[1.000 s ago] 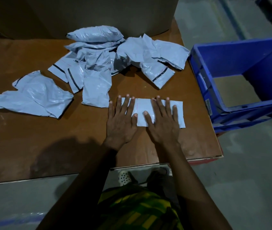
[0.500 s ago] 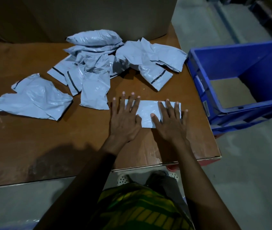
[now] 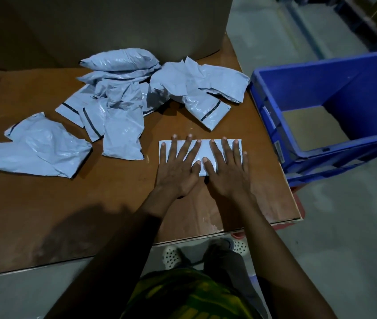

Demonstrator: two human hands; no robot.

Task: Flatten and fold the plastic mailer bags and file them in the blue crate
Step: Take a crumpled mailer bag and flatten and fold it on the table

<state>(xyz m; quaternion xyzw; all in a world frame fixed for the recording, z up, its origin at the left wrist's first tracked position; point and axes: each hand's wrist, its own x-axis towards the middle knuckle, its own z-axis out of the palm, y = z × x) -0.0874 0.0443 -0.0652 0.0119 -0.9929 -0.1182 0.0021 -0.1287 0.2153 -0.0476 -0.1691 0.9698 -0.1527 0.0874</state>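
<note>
A folded pale grey mailer bag (image 3: 202, 151) lies flat on the brown table (image 3: 44, 203) near its right end. My left hand (image 3: 178, 165) presses on its left half with fingers spread straight. My right hand (image 3: 225, 168) presses on its right half the same way, thumbs almost touching. A heap of several crumpled grey mailers (image 3: 141, 90) lies behind, and one more crumpled mailer (image 3: 35, 146) lies at the left. The blue crate (image 3: 321, 88) stands off the table's right edge, with a brown sheet at its bottom.
A large cardboard box (image 3: 113, 26) stands at the back of the table behind the heap. The table's front edge (image 3: 113, 254) runs just before my body. Grey concrete floor (image 3: 344, 249) lies to the right and below.
Both hands slid over the folded mailer: the right went out to its right end, then both came together at the middle. The mailer stayed in place.
</note>
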